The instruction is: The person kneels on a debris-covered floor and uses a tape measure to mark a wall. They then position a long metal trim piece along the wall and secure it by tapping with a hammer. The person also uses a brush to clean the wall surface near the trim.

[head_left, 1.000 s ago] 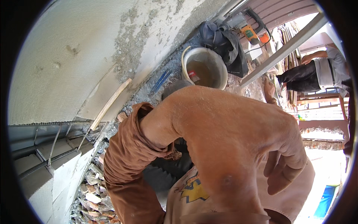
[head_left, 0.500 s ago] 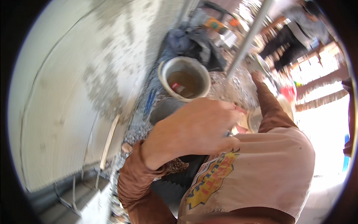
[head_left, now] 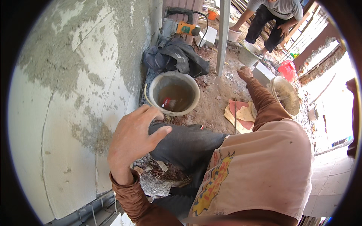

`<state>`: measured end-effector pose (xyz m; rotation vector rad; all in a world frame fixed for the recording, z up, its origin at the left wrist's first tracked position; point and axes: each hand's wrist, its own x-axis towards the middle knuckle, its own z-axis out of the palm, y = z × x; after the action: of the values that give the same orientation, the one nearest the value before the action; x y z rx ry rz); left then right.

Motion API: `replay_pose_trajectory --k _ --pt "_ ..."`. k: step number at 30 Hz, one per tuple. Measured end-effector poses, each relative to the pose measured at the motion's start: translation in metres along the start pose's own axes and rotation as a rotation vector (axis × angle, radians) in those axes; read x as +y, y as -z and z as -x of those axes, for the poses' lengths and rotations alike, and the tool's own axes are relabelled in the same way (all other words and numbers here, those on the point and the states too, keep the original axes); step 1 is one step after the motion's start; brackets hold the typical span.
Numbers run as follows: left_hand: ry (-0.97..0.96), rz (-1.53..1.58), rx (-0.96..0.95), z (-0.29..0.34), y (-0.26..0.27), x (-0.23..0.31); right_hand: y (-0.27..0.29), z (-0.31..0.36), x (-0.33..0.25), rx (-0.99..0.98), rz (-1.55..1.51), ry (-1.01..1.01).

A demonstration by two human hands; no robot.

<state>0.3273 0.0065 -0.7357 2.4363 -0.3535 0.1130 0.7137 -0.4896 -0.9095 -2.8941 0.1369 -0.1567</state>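
Note:
My left hand (head_left: 135,136) is raised before the block wall, palm down, with thumb and fingers apart and nothing between them. Just beyond it stands a round bucket (head_left: 193,90) of murky water, where a small red-and-clear item (head_left: 168,102) lies partly under the surface. My right arm reaches forward over the dirt. At its end my right hand (head_left: 245,74) is closed; whatever it may hold is hidden. Close by it are a light grey block (head_left: 263,74) and a pale bucket (head_left: 248,55). The wall (head_left: 71,124) carries patches of wet grey mortar.
A co-worker (head_left: 281,19) bends at the back, one hand at a small tub (head_left: 234,35). A metal post (head_left: 223,37) stands ahead. Dark cloth (head_left: 175,56) and an orange-grey power tool (head_left: 184,28) lie by the wall. Another bucket (head_left: 274,87) stands beside my right arm.
My left hand has moved left, from in front of my body toward the wall, its fingers now spread. My view has shifted and sharpened; the co-worker now bends at the tub.

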Motion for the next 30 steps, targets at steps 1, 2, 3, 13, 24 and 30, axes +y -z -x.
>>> replay_pose_trajectory --k 1,2,3,13,24,30 --pt "0.023 -0.010 0.006 0.000 0.002 -0.002 -0.002 -0.002 -0.001 -0.017 -0.012 0.015" --pt "0.037 -0.032 0.020 0.000 0.003 -0.004 -0.002 -0.004 -0.003 -0.013 -0.025 0.021" --pt "0.060 -0.033 0.022 -0.001 0.004 -0.007 -0.002 -0.005 -0.004 -0.019 -0.030 0.018" --pt "0.147 -0.094 0.013 -0.020 -0.001 -0.026 0.020 -0.041 0.034 0.203 -0.219 -0.023" --pt "0.140 -0.027 -0.048 -0.053 -0.018 -0.047 0.140 -0.147 0.020 0.542 -0.310 -0.124" --pt "0.143 0.013 -0.087 -0.063 -0.039 -0.063 0.170 -0.191 0.007 0.611 -0.233 -0.244"
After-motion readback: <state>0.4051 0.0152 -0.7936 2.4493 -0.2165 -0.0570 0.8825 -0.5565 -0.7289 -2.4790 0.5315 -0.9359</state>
